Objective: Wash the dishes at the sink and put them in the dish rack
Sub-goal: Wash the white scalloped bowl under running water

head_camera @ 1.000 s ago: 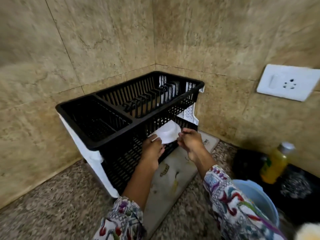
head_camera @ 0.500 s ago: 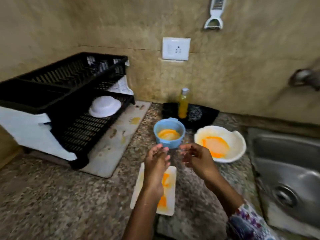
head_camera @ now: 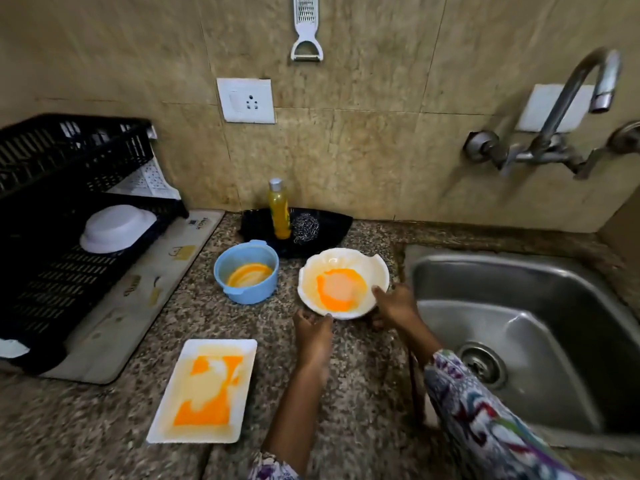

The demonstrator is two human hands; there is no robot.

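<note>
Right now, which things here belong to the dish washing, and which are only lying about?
For the job:
- white bowl, orange-stained, held by left hand and right hand
- blue bowl, stained
- white tray, stained
- sink and tap
- dish rack holding a washed white bowl
- soap bottle, steel scrubber

Lying about:
- grater on the wall
- wall socket

**Home kitchen counter beside a sink**

A steel sink (head_camera: 519, 341) sits in a speckled stone counter (head_camera: 86, 427). Above it, a wall tap (head_camera: 571, 98). Left of it, soiled dishes, a soap bottle (head_camera: 280, 211), a black dish rack (head_camera: 52, 209).
</note>
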